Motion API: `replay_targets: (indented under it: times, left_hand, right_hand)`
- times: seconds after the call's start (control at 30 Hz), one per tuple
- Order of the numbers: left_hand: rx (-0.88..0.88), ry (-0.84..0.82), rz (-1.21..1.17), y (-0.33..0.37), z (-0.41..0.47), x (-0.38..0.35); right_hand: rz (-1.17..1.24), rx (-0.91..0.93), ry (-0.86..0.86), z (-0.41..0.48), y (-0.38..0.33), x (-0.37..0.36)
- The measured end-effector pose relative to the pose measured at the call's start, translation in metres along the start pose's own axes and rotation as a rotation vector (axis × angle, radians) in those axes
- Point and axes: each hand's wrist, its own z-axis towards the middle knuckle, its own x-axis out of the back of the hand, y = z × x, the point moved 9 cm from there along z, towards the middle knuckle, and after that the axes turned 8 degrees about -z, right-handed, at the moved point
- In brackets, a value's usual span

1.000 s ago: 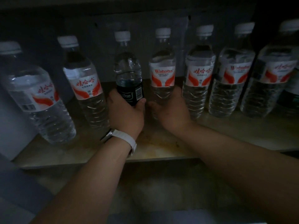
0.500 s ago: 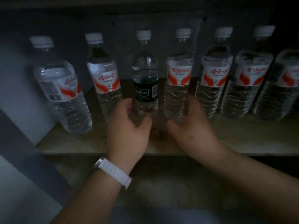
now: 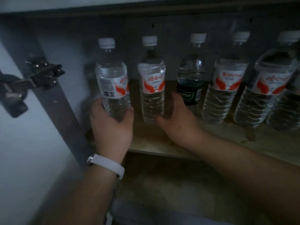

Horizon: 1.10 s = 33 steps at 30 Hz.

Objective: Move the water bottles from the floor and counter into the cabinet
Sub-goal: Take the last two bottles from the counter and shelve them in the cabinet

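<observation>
Head view into an open cabinet (image 3: 68,51): six water bottles stand upright in a row on the wooden shelf (image 3: 162,148). Left hand (image 3: 112,125), w/ white wristband (image 3: 105,164) at its 6 o'clock, is curled around the base of the leftmost bottle (image 3: 112,78), thumb at the bottle's 3 o'clock side, fingers wrapping its 9 o'clock side; bottle rises from the hand toward 12 o'clock. Right hand (image 3: 177,119) is cupped half-open at the foot of the second bottle (image 3: 151,78), thumb just at its base, fingers reaching behind toward the dark-label bottle (image 3: 190,78) at the hand's 1 o'clock; whether it grips either bottle cannot be told. Labels: white w/ red swoosh and red Chinese characters on leftmost, second and fifth bottle (image 3: 266,88); fourth bottle (image 3: 225,85) has same colours w/ red Latin lettering, too blurred to read; dark label also blurred. Barcode panel faces 9 o'clock on leftmost bottle. All caps white. Edges/room: cabinet side wall close at 9 o'clock of left hand, hinge (image 3: 43,73) farther at 10 o'clock; bare shelf strip and its front edge at 6 o'clock of the row; narrow gaps between bottles.
</observation>
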Motion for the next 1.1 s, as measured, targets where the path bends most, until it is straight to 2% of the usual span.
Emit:
replay_targets:
  times: [0.1, 0.3, 0.47, 0.63, 0.77, 1.1]
  left_hand:
    - [-0.024, 0.0, -0.036, 0.005, 0.003, -0.006]
    - [0.084, -0.013, -0.03, -0.007, 0.02, -0.014]
    - [0.153, -0.015, -0.063, -0.022, 0.026, -0.013]
    - [0.176, -0.097, -0.077, -0.023, 0.04, -0.031]
    - [0.211, -0.154, -0.169, -0.027, 0.045, -0.042]
    - [0.167, -0.222, -0.225, -0.025, 0.054, -0.067]
  right_hand:
    - [0.016, 0.011, 0.014, 0.016, -0.005, -0.007]
    - [-0.017, 0.027, 0.064, 0.037, -0.01, -0.021]
    - [-0.021, -0.022, 0.147, 0.032, -0.012, -0.023]
    - [-0.061, -0.141, 0.276, 0.025, -0.012, -0.023]
    - [-0.037, -0.169, 0.333, 0.027, -0.011, -0.023]
    - [-0.043, -0.149, 0.322, 0.04, -0.006, -0.02]
